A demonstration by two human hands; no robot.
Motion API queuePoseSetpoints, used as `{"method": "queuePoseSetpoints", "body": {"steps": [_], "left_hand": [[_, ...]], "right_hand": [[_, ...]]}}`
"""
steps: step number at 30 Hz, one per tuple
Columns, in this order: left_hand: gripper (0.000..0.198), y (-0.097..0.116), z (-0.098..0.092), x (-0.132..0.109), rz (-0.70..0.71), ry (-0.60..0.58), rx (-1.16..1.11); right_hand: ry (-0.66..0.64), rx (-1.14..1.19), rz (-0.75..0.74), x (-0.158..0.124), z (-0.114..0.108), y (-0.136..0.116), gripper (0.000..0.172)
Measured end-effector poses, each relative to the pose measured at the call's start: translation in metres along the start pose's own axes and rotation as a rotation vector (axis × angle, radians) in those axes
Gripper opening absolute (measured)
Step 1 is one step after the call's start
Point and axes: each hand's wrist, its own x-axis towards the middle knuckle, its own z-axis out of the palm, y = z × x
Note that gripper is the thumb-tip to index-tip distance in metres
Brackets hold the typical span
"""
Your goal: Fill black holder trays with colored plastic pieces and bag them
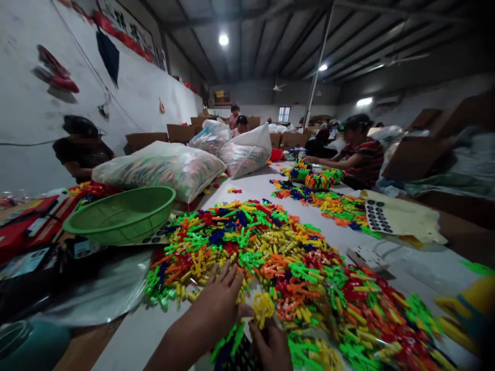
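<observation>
Right hand (273, 344), bottom centre of the frame: we saw its fingers curled in, apparently pinching a bright yellow, looped plastic piece (263, 309) from below. We judged that this grip left the piece's upper part clear. Left hand (221, 294), just beside it: palm down, fingers loosely extended over the near edge of the heap, its thumb close to the yellow piece; we could make out nothing in its grasp, and could not tell whether the thumb touched.

Around both hands spread a broad heap of small red, orange, green, blue and yellow plastic pieces (288, 242), probably kept there for easy reach. A shallow green plastic basket with slotted sides (124, 232) sat left of centre, tilted; behind it lay a bulging translucent white sack (158, 164).

Hidden or unclear: the right palm and the yellow piece's lower end; a dark patterned item below the hands, cut off by the bottom edge; a blurred yellow-and-blue object (474, 312) at the right edge.
</observation>
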Motion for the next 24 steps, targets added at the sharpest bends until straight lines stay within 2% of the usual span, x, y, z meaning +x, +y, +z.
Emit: {"method": "queuePoseSetpoints", "body": {"steps": [2, 5, 7, 10, 14, 19, 24], "left_hand": [[0.065, -0.004, 0.029, -0.016, -0.006, 0.018, -0.018], [0.061, 0.0, 0.049, -0.033, -0.018, 0.119, -0.035], [0.055, 0.005, 0.05, -0.036, -0.06, 0.153, -0.063], [0.054, 0.007, 0.044, -0.03, -0.097, 0.117, -0.101], [0.06, 0.009, 0.035, -0.019, -0.035, 0.117, -0.081], [0.048, 0.015, 0.043, -0.01, 0.056, 0.148, -0.076], [0.036, 0.015, 0.048, -0.008, -0.017, 0.215, -0.083]], "right_hand": [[0.008, 0.071, -0.033, 0.004, 0.002, 0.003, 0.048], [-0.026, 0.144, -0.005, 0.004, -0.002, 0.003, 0.048], [-0.052, 0.19, 0.047, 0.003, -0.005, 0.003, 0.044], [-0.08, 0.299, 0.112, 0.004, -0.008, 0.006, 0.036], [-0.093, 0.425, 0.17, 0.007, -0.006, 0.01, 0.029], [-0.027, 0.615, 0.15, 0.006, -0.007, 0.007, 0.028], [-0.093, 0.536, 0.147, -0.001, -0.022, -0.008, 0.039]]}}
